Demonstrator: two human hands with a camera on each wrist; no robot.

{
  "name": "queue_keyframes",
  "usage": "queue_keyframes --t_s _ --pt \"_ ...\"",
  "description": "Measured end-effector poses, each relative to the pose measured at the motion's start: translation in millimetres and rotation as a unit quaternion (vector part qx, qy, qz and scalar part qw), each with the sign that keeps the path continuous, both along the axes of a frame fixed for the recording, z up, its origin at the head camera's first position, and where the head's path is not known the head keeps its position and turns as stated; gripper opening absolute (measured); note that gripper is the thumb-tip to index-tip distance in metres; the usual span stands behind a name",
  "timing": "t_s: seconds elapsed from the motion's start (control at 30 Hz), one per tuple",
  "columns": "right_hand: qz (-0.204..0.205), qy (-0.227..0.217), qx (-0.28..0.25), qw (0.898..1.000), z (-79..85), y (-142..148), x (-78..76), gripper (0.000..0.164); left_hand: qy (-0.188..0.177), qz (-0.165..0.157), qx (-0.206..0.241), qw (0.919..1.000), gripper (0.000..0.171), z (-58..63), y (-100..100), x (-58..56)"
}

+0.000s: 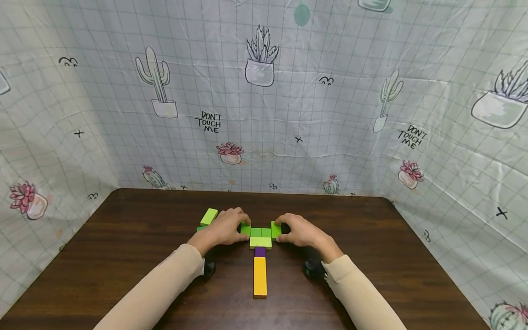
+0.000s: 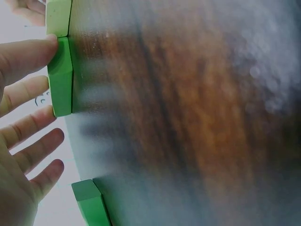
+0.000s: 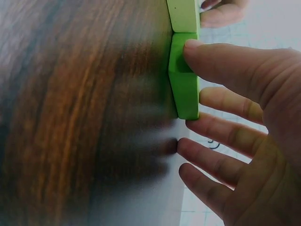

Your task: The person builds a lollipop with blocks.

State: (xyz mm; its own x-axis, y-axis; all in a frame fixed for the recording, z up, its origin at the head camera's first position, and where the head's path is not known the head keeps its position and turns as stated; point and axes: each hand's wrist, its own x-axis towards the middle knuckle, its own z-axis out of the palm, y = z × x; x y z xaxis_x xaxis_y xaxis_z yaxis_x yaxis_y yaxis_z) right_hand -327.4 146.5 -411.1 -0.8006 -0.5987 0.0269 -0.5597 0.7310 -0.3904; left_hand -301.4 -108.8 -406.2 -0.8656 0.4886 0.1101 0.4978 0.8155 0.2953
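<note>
On the dark wooden table, flat blocks form a T-like figure. My left hand pinches the green block at its left end between thumb and fingers. On the opposite side, my right hand holds a matching green block the same way. Between them lie two small green blocks, with a light-green block just in front. Below that come a purple block and a long orange block. In the right wrist view, the thumb presses the near end of the green block, other fingers spread behind.
Left of the left hand lie a loose light-green block and a darker green block, partly hidden by that hand. A patterned curtain hangs behind the table and along both sides.
</note>
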Motion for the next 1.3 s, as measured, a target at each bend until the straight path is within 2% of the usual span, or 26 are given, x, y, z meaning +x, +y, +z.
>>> queue_keyframes --t_s 0.6,1.3 --pt "0.001 0.007 -0.004 1.0 1.2 -0.7 2.0 0.044 0.008 -0.001 -0.004 1.0 0.036 1.3 -0.3 0.4" --pt "0.001 0.0 0.001 1.0 -1.0 0.5 2.5 0.044 -0.003 0.007 -0.003 1.0 0.039 -0.2 -0.2 3.3"
